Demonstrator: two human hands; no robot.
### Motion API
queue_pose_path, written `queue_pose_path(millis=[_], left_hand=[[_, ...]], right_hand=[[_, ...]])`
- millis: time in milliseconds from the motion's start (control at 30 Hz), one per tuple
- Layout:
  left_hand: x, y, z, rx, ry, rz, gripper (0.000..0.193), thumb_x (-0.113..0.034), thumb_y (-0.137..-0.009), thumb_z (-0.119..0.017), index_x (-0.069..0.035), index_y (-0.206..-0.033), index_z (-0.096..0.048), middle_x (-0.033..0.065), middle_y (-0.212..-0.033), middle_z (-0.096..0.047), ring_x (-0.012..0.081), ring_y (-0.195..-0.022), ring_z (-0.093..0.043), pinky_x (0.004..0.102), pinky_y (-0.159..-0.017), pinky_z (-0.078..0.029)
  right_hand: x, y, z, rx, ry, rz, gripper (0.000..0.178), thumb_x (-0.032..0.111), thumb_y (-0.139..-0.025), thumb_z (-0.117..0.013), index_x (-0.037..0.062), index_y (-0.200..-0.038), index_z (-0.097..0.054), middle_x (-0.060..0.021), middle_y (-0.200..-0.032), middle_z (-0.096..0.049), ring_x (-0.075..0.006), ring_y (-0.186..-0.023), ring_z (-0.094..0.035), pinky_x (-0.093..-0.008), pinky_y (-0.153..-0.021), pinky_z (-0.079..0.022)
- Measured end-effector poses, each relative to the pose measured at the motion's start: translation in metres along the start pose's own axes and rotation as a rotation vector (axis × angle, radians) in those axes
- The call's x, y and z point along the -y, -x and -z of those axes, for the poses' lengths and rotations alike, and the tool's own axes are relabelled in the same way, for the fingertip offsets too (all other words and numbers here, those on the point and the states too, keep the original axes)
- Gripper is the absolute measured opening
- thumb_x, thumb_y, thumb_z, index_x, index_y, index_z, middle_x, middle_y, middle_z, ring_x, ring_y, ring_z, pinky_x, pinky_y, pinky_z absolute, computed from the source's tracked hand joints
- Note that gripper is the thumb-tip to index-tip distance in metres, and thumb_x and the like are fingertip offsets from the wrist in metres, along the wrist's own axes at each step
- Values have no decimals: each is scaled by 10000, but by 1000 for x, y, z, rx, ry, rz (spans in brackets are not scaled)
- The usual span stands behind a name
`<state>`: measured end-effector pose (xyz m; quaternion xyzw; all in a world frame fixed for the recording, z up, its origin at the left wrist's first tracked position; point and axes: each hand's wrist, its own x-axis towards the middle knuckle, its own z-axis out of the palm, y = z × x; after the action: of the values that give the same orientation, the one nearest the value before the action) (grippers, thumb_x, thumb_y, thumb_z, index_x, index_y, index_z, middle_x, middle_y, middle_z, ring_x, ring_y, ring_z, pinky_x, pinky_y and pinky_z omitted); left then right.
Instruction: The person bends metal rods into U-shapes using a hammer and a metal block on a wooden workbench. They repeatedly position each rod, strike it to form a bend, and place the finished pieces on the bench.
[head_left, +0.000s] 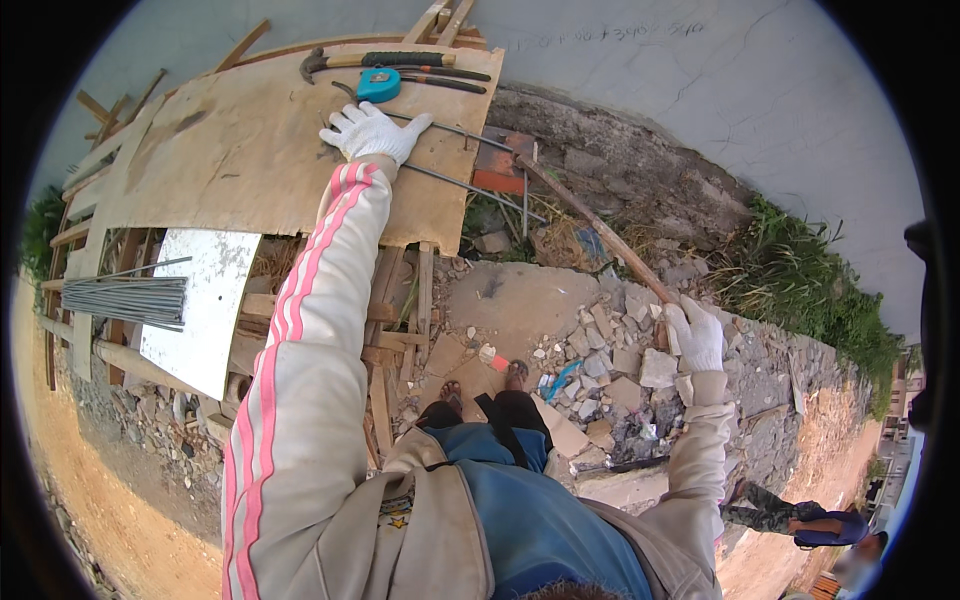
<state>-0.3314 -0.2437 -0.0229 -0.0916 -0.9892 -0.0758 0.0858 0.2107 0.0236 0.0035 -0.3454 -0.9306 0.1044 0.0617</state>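
My left hand (372,134), in a white glove, lies flat with its fingers spread on a plywood board (230,150), over thin steel rods. One steel rod (470,184) runs out from under the palm past the board's right edge. Another rod (455,129) leads toward the far end of a long rusty bar (590,215). A short length of rod (525,205) hangs down near that end. My right hand (694,336), also gloved in white, is closed round the bar's near end. Just beyond my left fingers sits a turquoise tape measure (378,85).
A claw hammer (380,60) and dark-handled pincers (445,79) lie at the board's far edge. Left, a bundle of cut rods (125,299) rests on a white panel (205,300). Broken rubble (610,375) surrounds my feet. Another person (810,522) is at lower right.
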Motion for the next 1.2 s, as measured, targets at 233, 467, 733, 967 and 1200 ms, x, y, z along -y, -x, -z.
queue_pose_path(millis=[233,467,733,967,1200], left_hand=[[0,1,3,12,10,24,1226,-957,-793,-618,-20,-1579,-533,210,-1602,-518,433,-1544,-379,684,-1258,-168],[0,3,3,2,-7,8,1201,-957,-810,-601,-19,-1559,-561,213,-1620,-521,425,-1544,-396,686,-1248,-189],[0,2,0,-29,-2,-2,1205,-962,-815,-591,-9,-1553,-564,232,-1599,-534,440,-1542,-401,681,-1247,-198],[1,0,3,21,19,-5,1236,-959,-792,-620,-11,-1578,-525,243,-1583,-522,452,-1541,-380,692,-1261,-176],[2,-1,0,64,-20,-29,1305,-992,-807,-542,0,-1649,-451,252,-1689,-439,449,-1597,-333,687,-1271,-170]], right_hand=[[-12,1,0,-78,58,57,536,610,-1029,-668,83,-928,-655,-244,-761,-665,-500,-792,-673,-558,-675,-496],[-15,-3,-5,-57,37,48,533,589,-1035,-676,74,-899,-652,-246,-751,-657,-495,-773,-668,-553,-668,-494],[4,1,12,-65,78,61,522,573,-1045,-669,70,-904,-661,-244,-772,-684,-490,-788,-689,-558,-676,-510],[-12,12,35,64,-2,62,494,527,-1062,-658,53,-925,-685,-257,-814,-701,-500,-812,-695,-567,-697,-520],[-26,79,43,67,132,-127,506,551,-1071,-619,71,-976,-750,-250,-816,-709,-481,-839,-712,-560,-727,-538]])
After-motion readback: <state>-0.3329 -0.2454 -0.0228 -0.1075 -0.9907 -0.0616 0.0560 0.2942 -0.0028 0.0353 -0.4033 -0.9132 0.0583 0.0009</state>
